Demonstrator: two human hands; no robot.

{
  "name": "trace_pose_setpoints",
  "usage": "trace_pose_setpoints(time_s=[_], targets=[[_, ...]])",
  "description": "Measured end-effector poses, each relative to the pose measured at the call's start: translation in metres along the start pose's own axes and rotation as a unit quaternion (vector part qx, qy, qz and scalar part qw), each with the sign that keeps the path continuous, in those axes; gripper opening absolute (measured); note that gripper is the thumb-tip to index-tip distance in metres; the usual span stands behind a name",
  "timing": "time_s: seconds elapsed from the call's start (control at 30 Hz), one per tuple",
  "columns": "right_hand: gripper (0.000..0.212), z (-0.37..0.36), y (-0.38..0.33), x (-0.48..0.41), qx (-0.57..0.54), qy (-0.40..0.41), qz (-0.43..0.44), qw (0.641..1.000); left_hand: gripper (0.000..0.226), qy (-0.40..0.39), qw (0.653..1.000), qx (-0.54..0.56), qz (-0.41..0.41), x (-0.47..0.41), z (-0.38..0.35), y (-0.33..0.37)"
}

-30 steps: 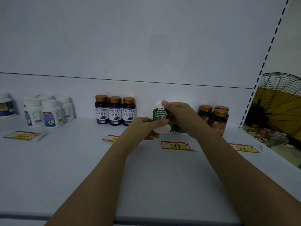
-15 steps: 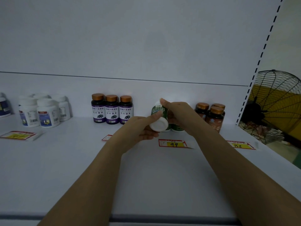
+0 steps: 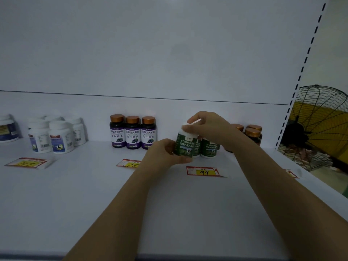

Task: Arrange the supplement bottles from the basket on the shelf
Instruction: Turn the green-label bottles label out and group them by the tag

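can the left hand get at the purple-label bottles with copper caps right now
Probably not yet: the left hand grips the green-label white-capped bottle. The three purple-label bottles with copper caps stand close to its left, with nothing standing between them.

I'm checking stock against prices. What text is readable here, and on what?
"99": yellow price tag.
"蓝莓叶黄素酯 压片糖果": each of the three purple bottles.
Held green bottle, white bottles, left price tag: printed, but too blurred to read reliably.
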State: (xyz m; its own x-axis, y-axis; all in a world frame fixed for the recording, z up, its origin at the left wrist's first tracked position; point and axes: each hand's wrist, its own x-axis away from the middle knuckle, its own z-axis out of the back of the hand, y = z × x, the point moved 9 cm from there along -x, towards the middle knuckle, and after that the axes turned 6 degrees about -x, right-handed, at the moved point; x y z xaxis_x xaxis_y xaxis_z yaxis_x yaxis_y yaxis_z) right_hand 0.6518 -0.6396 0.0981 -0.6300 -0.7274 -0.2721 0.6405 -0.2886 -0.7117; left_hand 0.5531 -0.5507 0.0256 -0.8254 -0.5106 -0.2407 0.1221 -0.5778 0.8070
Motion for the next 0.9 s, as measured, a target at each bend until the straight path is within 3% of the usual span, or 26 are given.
trace_pose_setpoints(time_s=[0.17,0.33,0.47,0.7,0.9], targets=[[0.034,0.028,-0.035,-0.028,-0.012,0.048,0.039,0.998,0.059,0.009,0.999,-0.044,0.026,-0.001,-0.001,-0.008],[0.038,0.027,-0.055,-0.065,0.064,0.075,0.071,0.993,0.036,0.014,0.992,-0.121,-0.002,-0.005,-0.007,-0.009],[0.041,0.002,-0.043,-0.082,0.166,0.040,0.067,0.983,0.030,0.012,0.988,-0.152,-0.018,-0.008,-0.010,-0.008],[0.036,-0.029,-0.008,-0.083,0.241,0.001,0.039,0.970,0.030,0.007,0.986,-0.167,-0.022,-0.009,-0.012,-0.006],[0.034,-0.043,-0.011,-0.078,0.370,-0.028,0.052,0.927,0.029,-0.003,0.984,-0.177,-0.008,-0.007,-0.013,-0.006]])
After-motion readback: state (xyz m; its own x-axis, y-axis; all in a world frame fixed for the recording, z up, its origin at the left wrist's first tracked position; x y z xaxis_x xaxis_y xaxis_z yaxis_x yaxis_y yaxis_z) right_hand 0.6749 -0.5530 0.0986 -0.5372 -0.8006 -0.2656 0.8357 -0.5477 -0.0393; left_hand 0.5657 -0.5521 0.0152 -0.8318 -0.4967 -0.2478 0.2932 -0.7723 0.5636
